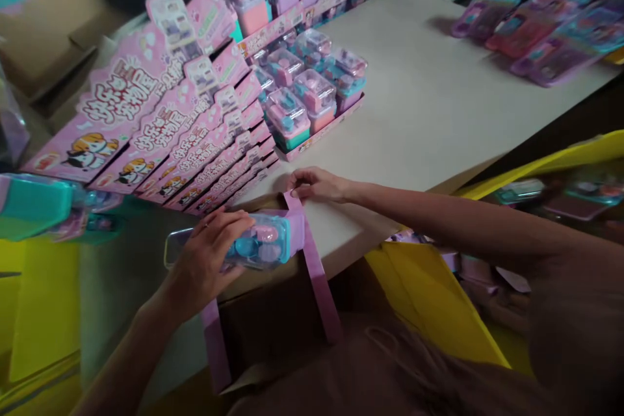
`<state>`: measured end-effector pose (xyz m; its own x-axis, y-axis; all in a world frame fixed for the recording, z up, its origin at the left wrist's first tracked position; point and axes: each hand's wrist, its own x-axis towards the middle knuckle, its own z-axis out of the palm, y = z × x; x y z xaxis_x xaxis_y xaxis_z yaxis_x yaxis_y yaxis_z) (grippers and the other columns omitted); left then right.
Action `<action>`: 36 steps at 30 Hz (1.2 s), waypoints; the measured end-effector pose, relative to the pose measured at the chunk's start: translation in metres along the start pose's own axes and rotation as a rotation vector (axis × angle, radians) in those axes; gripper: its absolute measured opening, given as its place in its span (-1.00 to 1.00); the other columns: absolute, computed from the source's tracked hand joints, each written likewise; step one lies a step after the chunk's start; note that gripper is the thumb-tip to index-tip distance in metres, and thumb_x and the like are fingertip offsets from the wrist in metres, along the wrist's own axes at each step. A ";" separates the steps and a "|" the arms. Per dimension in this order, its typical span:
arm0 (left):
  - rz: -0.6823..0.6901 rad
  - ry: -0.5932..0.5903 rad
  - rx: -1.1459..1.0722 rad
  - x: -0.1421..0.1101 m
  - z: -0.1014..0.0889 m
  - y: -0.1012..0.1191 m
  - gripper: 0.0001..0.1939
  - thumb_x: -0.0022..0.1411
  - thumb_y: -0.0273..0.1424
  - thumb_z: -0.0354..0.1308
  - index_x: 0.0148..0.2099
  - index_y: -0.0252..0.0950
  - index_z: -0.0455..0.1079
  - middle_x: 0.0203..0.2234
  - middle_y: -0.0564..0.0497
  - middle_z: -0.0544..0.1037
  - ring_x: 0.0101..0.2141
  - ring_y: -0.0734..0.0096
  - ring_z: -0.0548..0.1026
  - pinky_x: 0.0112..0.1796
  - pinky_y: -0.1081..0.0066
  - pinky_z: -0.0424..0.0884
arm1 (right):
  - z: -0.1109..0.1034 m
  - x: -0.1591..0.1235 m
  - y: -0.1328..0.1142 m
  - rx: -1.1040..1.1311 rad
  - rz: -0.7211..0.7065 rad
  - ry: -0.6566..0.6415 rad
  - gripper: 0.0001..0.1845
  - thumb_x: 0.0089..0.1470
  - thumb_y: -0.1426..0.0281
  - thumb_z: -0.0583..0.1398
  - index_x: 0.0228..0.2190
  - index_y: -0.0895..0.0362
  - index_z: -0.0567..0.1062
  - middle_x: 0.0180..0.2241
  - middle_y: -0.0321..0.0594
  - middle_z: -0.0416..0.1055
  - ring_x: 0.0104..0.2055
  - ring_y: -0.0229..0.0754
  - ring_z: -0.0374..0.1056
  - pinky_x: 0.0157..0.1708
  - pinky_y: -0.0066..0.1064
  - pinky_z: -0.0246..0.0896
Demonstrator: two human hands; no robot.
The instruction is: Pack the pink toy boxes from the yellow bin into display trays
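My left hand (207, 250) is closed around a small toy case (266, 244) with a clear lid, a teal rim and a lilac base. The case lies on its side at the far end of an open pink cardboard display tray (322, 286). Another clear lid shows beyond my fingers; whether it belongs to a second case I cannot tell. With its fingertips, my right hand (319, 185) pinches the tray's far right corner. Much of the tray's inside is dark, and its near end lies close against my clothing.
Nested pink printed display boxes (166, 136) stand at the left. Behind them is a tray of filled toy cases (312, 91), with stacked full trays further back. Blister-packed toys (550, 26) lie at the far right of the white table (414, 78). Yellow bins (419, 286) flank the table.
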<state>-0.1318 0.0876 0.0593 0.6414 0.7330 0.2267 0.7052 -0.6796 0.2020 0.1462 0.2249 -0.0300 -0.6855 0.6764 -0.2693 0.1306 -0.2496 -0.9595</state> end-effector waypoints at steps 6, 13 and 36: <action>0.012 -0.013 -0.010 0.003 0.002 0.000 -0.36 0.26 -0.57 0.15 0.36 -0.20 0.21 0.14 -0.16 0.56 0.18 0.07 0.54 0.34 0.03 0.35 | 0.001 0.015 -0.005 -0.256 -0.055 -0.034 -0.99 0.13 0.50 0.26 -0.35 0.18 0.53 -0.40 -0.32 0.49 -0.37 -0.30 0.38 -0.26 -0.46 0.35; -0.014 -0.034 -0.018 0.003 0.005 -0.002 -0.33 0.20 -0.57 0.15 0.35 -0.18 0.27 0.15 -0.13 0.57 0.19 0.05 0.54 0.35 0.01 0.34 | 0.021 0.029 -0.021 -0.717 0.104 0.138 -0.66 0.05 0.53 0.36 -0.10 0.22 0.53 -0.31 -0.25 0.58 -0.30 -0.23 0.46 -0.28 -0.49 0.26; -0.147 -0.027 0.084 0.020 0.003 -0.012 -0.25 0.31 -0.17 0.26 0.47 -0.18 0.19 -0.05 -0.15 0.48 -0.04 -0.03 0.53 0.00 0.09 0.51 | 0.032 0.025 -0.049 -0.812 0.311 0.037 -0.84 0.25 0.50 0.29 -0.19 0.33 0.66 -0.54 -0.12 0.61 -0.44 -0.08 0.62 -0.28 -0.40 0.50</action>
<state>-0.1268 0.1103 0.0582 0.5365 0.8257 0.1744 0.8141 -0.5608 0.1507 0.0997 0.2321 0.0130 -0.5120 0.6854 -0.5177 0.7882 0.1354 -0.6003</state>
